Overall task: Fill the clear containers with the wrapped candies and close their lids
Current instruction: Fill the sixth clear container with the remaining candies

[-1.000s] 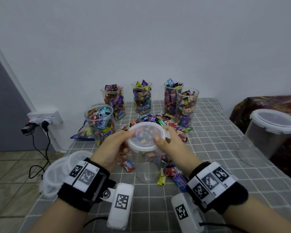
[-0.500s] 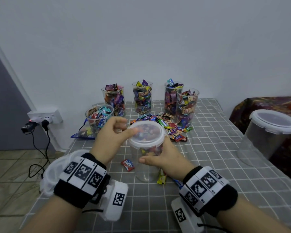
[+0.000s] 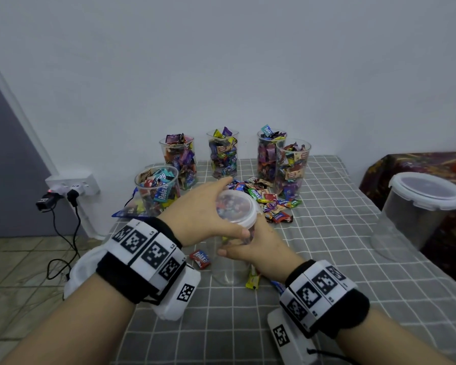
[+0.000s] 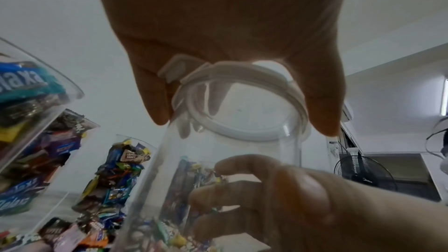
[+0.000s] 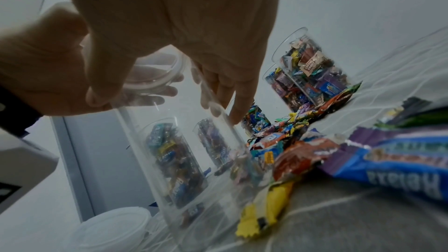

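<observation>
Centrally, one clear container [image 3: 231, 262] stood upright on the checked cloth [image 3: 327, 233]. The left hand [image 3: 203, 214] clasped its white lid [image 3: 237, 209] from above. The right hand [image 3: 258, 246] curled round the wall just below.

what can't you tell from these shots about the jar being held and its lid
- Whether the white round lid is fully snapped on: the left hand covers its rim in the head view, and its fingers cover the tab in the left wrist view.
- How the clear plastic jar meets the table: the right hand blocks part of it.
- Wrapper text inside the far jars: too small.
</observation>
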A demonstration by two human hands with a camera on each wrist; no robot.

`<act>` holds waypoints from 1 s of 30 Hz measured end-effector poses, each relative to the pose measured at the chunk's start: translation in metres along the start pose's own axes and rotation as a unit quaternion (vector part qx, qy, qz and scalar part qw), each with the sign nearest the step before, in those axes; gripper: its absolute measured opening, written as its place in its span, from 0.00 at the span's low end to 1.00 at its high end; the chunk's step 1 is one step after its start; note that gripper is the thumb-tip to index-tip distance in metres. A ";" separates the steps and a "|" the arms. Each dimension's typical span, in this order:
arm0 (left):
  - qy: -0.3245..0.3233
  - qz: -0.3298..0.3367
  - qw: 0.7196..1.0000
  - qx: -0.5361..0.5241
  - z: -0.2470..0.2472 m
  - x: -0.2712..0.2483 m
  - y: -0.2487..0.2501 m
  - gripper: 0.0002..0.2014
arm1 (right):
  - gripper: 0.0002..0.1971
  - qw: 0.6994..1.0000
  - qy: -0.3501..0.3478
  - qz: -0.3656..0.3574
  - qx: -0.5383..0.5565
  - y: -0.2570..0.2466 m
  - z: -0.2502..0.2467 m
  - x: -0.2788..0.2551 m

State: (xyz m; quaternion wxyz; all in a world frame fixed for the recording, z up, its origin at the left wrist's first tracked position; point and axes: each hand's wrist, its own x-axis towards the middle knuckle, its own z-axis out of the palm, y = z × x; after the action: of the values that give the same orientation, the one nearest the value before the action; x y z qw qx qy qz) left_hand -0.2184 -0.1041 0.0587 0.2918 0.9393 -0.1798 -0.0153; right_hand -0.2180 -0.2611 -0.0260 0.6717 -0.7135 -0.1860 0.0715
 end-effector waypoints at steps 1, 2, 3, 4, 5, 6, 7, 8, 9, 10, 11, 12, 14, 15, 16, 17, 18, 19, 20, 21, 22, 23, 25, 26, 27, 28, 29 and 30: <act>0.004 -0.001 1.000 0.000 0.000 -0.001 0.001 0.64 | 0.49 1.000 0.000 0.001 -0.005 0.000 0.001 0.000; 0.010 0.001 1.000 0.001 0.000 -0.002 0.001 0.63 | 0.50 1.000 0.003 0.004 -0.011 0.000 0.001 0.000; 0.017 0.004 1.000 0.000 0.000 -0.002 0.002 0.63 | 0.51 1.000 0.008 0.007 -0.019 0.000 0.002 0.000; 0.027 0.007 1.000 -0.003 -0.002 -0.003 0.003 0.62 | 0.52 1.000 0.015 0.011 -0.026 0.000 0.003 0.000; 0.042 0.008 0.999 -0.008 -0.005 -0.004 0.005 0.61 | 0.52 0.999 0.020 0.013 -0.030 0.000 0.003 0.000; 0.059 0.008 0.998 -0.013 -0.010 -0.005 0.005 0.60 | 0.52 0.999 0.021 0.013 -0.031 0.001 0.002 -0.001; 0.078 0.006 0.997 -0.019 -0.016 -0.008 0.006 0.59 | 0.50 0.999 0.020 0.011 -0.033 0.002 0.002 -0.001; 0.097 0.004 0.995 -0.025 -0.022 -0.011 0.005 0.59 | 0.48 0.999 0.020 0.010 -0.035 0.002 0.002 -0.002; 0.113 0.000 0.993 -0.028 -0.030 -0.016 0.002 0.58 | 0.46 0.999 0.020 0.009 -0.037 0.001 0.001 -0.002; 0.124 -0.007 0.992 -0.028 -0.038 -0.022 -0.002 0.59 | 0.45 0.999 0.021 0.009 -0.039 0.002 0.001 -0.002; 0.128 -0.018 0.991 -0.026 -0.045 -0.030 -0.008 0.61 | 0.43 0.999 0.021 0.007 -0.043 0.001 0.000 -0.002; 0.123 -0.032 0.992 -0.021 -0.053 -0.037 -0.015 0.65 | 0.42 0.999 0.021 0.004 -0.050 -0.001 -0.001 -0.003; 0.094 -0.072 0.993 -0.001 -0.065 -0.052 -0.030 0.71 | 0.38 0.998 0.016 0.004 -0.064 -0.004 -0.002 -0.004; 0.079 -0.097 0.992 0.013 -0.068 -0.059 -0.038 0.72 | 0.37 0.998 0.013 0.005 -0.068 -0.006 -0.002 -0.004; 0.064 -0.122 0.990 0.034 -0.070 -0.063 -0.047 0.73 | 0.38 0.997 0.011 0.006 -0.071 -0.007 -0.002 -0.005; 0.048 -0.144 0.987 0.061 -0.071 -0.067 -0.056 0.74 | 0.39 0.997 0.010 0.008 -0.073 -0.008 -0.002 -0.005; 0.030 -0.160 0.982 0.094 -0.069 -0.070 -0.063 0.74 | 0.41 0.997 0.009 0.008 -0.072 -0.009 -0.002 -0.005; 0.010 -0.173 0.977 0.126 -0.067 -0.072 -0.072 0.74 | 0.43 0.997 0.008 0.008 -0.071 -0.008 -0.001 -0.005; -0.009 -0.182 0.971 0.155 -0.063 -0.074 -0.081 0.73 | 0.44 0.997 0.006 0.008 -0.071 -0.009 -0.001 -0.006; -0.026 -0.189 0.965 0.177 -0.059 -0.075 -0.088 0.71 | 0.45 0.997 0.006 0.008 -0.074 -0.010 -0.001 -0.006; -0.040 -0.195 0.960 0.197 -0.054 -0.075 -0.093 0.68 | 0.44 0.997 0.006 0.007 -0.075 -0.012 -0.001 -0.007; -0.051 -0.197 0.955 0.215 -0.049 -0.074 -0.097 0.66 | 0.42 0.997 0.006 0.006 -0.075 -0.014 0.000 -0.008; -0.071 -0.197 0.945 0.252 -0.038 -0.072 -0.101 0.64 | 0.39 0.997 0.003 0.005 -0.075 -0.016 -0.001 -0.010; -0.076 -0.195 0.939 0.273 -0.032 -0.071 -0.101 0.63 | 0.38 0.997 0.002 0.006 -0.075 -0.016 -0.001 -0.010; -0.078 -0.189 0.933 0.296 -0.027 -0.070 -0.102 0.60 | 0.38 0.997 0.003 0.007 -0.077 -0.017 0.000 -0.010; -0.077 -0.184 0.927 0.319 -0.022 -0.068 -0.101 0.58 | 0.38 0.997 0.005 0.007 -0.076 -0.016 0.000 -0.010; -0.074 -0.180 0.920 0.339 -0.018 -0.067 -0.102 0.56 | 0.38 0.997 0.009 0.007 -0.075 -0.016 0.000 -0.009; -0.075 -0.182 0.914 0.354 -0.014 -0.066 -0.102 0.55 | 0.39 0.997 0.011 0.009 -0.074 -0.015 0.000 -0.009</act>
State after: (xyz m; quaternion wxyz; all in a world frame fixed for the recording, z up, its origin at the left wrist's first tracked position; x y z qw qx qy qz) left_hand -0.2446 0.0043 0.0089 -0.0822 0.9936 -0.0206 -0.0740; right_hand -0.2287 -0.2643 -0.0130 0.6187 -0.7634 -0.1772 0.0554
